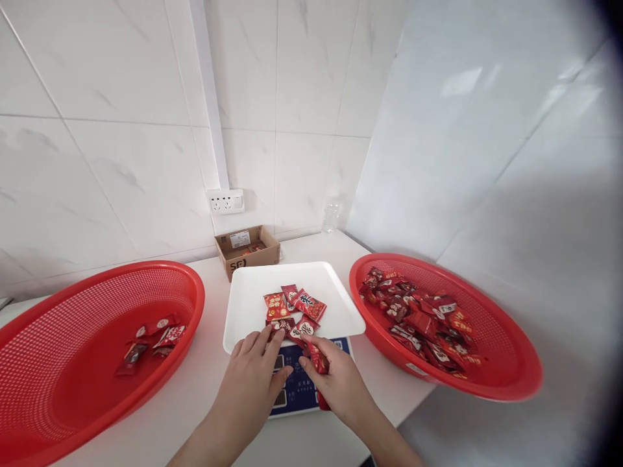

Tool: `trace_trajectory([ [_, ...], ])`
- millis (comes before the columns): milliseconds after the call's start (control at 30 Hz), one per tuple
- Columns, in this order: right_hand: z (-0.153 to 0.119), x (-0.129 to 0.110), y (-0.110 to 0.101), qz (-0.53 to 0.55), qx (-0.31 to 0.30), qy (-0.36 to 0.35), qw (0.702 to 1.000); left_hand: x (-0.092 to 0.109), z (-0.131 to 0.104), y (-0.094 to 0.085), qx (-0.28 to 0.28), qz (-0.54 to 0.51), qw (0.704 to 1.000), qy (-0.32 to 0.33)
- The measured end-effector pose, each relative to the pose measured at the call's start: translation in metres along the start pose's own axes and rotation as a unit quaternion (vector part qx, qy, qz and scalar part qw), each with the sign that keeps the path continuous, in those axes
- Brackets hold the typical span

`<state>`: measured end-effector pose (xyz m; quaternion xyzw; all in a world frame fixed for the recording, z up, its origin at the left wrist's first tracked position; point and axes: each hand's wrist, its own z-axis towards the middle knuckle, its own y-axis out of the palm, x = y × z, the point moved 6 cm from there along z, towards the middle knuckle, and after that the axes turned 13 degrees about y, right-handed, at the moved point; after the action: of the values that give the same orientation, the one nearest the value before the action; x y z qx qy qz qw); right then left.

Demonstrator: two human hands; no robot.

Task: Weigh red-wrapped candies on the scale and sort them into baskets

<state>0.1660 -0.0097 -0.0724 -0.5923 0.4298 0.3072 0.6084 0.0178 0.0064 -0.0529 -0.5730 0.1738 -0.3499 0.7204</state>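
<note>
A white scale tray [243,305] holds several red wrapped packets [309,305] near its middle and front edge. Below it shows the blue panel of the scale [299,389]. My left hand [256,370] is at the tray's front edge, fingers apart, its fingertips by a dark red packet [281,326]. At the right of the panel, my right hand [335,376] has its thumb and fingers closed round a red packet [317,358]. Another red piece [322,400] shows below that hand, partly hidden.
A red perforated basket [189,285] with a few packets stands left. Another red basket [520,363], holding many packets, stands right near the table edge. Behind the tray are an open cardboard box [253,259] and a clear plastic bottle [331,216] by the wall.
</note>
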Motion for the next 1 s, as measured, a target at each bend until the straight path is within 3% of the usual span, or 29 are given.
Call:
trace_trajectory([
  [167, -0.006, 0.002, -0.006, 0.035, -0.019, 0.043, 0.998, 0.004, -0.007, -0.011, 0.056, -0.122, 0.991, -0.004],
  [267, -0.015, -0.002, -0.007, 0.084, -0.02, 0.045, 0.995, 0.016, -0.016, -0.005, 0.044, -0.298, 0.953, -0.033],
  [333, -0.021, -0.006, -0.007, 0.12, -0.005, 0.036, 0.992, 0.032, -0.021, 0.009, 0.007, -0.429, 0.902, -0.041],
  [433, -0.031, -0.012, -0.006, 0.15, 0.023, 0.026, 0.988, 0.056, -0.025, 0.031, -0.024, -0.596, 0.8, -0.065],
  [533, -0.037, -0.016, -0.006, 0.165, 0.029, 0.023, 0.986, 0.062, -0.027, 0.04, 0.002, -0.689, 0.714, -0.122],
  [600, -0.039, -0.016, -0.008, 0.174, 0.011, 0.03, 0.984, 0.058, -0.027, 0.037, 0.027, -0.718, 0.677, -0.159],
  [667, -0.039, -0.016, -0.014, 0.172, -0.002, 0.038, 0.984, 0.05, -0.027, 0.03, 0.044, -0.719, 0.668, -0.186],
  [800, -0.036, -0.014, -0.022, 0.174, -0.038, 0.068, 0.982, 0.036, -0.024, 0.01, 0.056, -0.691, 0.69, -0.209],
  [1000, -0.038, -0.013, -0.021, 0.221, -0.103, 0.093, 0.965, 0.038, -0.022, 0.001, 0.039, -0.685, 0.697, -0.209],
])
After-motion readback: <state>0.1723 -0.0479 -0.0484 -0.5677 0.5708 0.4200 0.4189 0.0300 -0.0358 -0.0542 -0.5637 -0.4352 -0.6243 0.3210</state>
